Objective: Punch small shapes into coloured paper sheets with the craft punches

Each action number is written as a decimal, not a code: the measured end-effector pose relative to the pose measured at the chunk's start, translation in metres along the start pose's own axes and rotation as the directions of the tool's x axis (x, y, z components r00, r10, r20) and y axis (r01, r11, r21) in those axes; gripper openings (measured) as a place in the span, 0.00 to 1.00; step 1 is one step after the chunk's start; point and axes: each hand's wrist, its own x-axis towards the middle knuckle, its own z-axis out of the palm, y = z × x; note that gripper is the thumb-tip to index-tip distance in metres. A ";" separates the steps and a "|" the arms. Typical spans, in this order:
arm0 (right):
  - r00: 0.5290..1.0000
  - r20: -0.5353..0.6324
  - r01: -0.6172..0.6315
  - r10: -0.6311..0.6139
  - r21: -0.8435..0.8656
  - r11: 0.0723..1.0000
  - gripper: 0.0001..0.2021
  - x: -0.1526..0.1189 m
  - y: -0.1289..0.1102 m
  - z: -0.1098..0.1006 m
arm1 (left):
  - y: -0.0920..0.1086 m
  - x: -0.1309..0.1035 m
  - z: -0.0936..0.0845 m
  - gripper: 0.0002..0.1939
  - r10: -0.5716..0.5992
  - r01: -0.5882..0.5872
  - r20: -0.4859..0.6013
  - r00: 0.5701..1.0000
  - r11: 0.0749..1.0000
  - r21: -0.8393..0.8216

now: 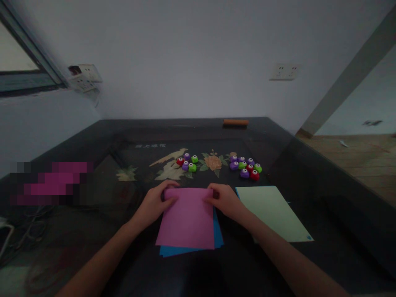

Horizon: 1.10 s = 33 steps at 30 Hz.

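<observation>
A pink sheet of paper [189, 222] lies in front of me, on top of blue paper [218, 233] that sticks out at its right and lower edges. At the sheet's far left corner, my left hand [159, 202] is closed on the paper between thumb and fingers. My right hand [222, 199] pinches the far right corner in the same way. The far edge of the pink sheet looks slightly curled up between the hands. Beside my right forearm rests a pale green sheet [272, 212] with a blue edge showing under it.
Beyond the hands sit two groups of small eyeball-topped pieces, a left group [187, 162] and a right group [246, 167], in purple, green and red. An orange-brown stick [235, 122] lies at the back of the dark table [136, 132]. Cables [37, 227] lie at the left.
</observation>
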 end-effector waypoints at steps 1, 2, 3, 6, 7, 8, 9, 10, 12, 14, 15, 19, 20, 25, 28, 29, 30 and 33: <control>1.000 0.018 -0.010 0.009 0.096 0.995 0.08 0.000 0.000 -0.002 | 0.000 0.001 -0.001 0.17 -0.028 0.026 -0.028 0.999 0.995 -0.098; 0.999 0.041 -0.029 0.021 0.199 0.980 0.08 0.001 0.000 -0.004 | 0.001 0.001 -0.001 0.20 -0.068 0.057 -0.047 0.997 0.976 -0.208; 0.997 0.065 -0.055 0.038 0.296 0.954 0.08 0.001 0.000 -0.006 | 0.001 0.001 -0.002 0.23 -0.116 0.094 -0.050 0.992 0.944 -0.316; 0.993 0.077 -0.119 0.092 0.497 0.860 0.08 0.002 0.000 -0.015 | 0.004 -0.001 -0.005 0.24 -0.207 0.205 0.050 0.977 0.858 -0.471; 0.992 0.055 -0.123 0.112 0.547 0.828 0.10 0.002 0.001 -0.017 | 0.005 -0.002 -0.006 0.22 -0.208 0.224 0.086 0.974 0.861 -0.457; 0.991 0.021 -0.120 0.134 0.593 0.796 0.11 0.003 0.002 -0.020 | 0.005 -0.003 -0.007 0.20 -0.199 0.227 0.109 0.974 0.876 -0.425; 0.987 -0.021 -0.108 0.157 0.638 0.762 0.13 0.004 0.003 -0.022 | 0.006 -0.005 -0.008 0.17 -0.182 0.212 0.114 0.977 0.897 -0.387; 0.982 -0.066 -0.088 0.180 0.680 0.728 0.14 0.004 0.005 -0.023 | 0.006 -0.006 -0.008 0.16 -0.157 0.184 0.104 0.982 0.918 -0.352; 0.966 -0.144 -0.040 0.216 0.739 0.672 0.15 0.005 0.006 -0.024 | 0.008 -0.009 -0.006 0.16 -0.106 0.125 0.075 0.991 0.942 -0.311; 0.960 -0.165 -0.013 0.226 0.780 0.626 0.17 0.005 0.007 -0.024 | 0.009 -0.010 -0.003 0.19 -0.080 0.093 0.056 0.995 0.949 -0.301; 0.965 -0.142 -0.022 0.221 0.794 0.608 0.18 0.004 0.006 -0.024 | 0.010 -0.010 -0.001 0.20 -0.076 0.086 0.045 0.996 0.949 -0.303; 0.992 0.080 -0.127 0.102 0.754 0.644 0.16 -0.001 0.001 -0.023 | 0.014 -0.010 0.005 0.19 -0.088 0.072 -0.033 0.996 0.940 -0.334; 0.990 0.129 -0.138 0.065 0.714 0.686 0.14 -0.002 0.000 -0.023 | 0.015 -0.010 0.006 0.18 -0.090 0.069 -0.046 0.995 0.938 -0.341; 0.975 0.215 -0.164 0.062 0.495 0.853 0.14 -0.005 0.004 -0.024 | 0.018 -0.011 0.008 0.18 -0.075 0.054 -0.048 0.996 0.934 -0.354; 0.970 0.228 -0.192 0.089 0.487 0.852 0.14 -0.003 0.008 -0.024 | 0.018 -0.012 0.008 0.17 -0.035 0.021 -0.033 0.999 0.935 -0.355; 0.972 0.213 -0.193 0.096 0.500 0.844 0.14 -0.002 0.009 -0.024 | 0.017 -0.012 0.008 0.17 -0.011 0.002 -0.023 1.000 0.931 -0.365; 0.976 0.191 -0.191 0.105 0.519 0.833 0.13 -0.001 0.010 -0.024 | 0.015 -0.011 0.008 0.18 0.019 -0.023 -0.015 1.000 0.925 -0.380; 0.985 0.107 -0.175 0.139 0.608 0.774 0.11 0.002 0.012 -0.027 | 0.007 -0.006 0.008 0.21 0.094 -0.102 -0.041 0.995 0.899 -0.426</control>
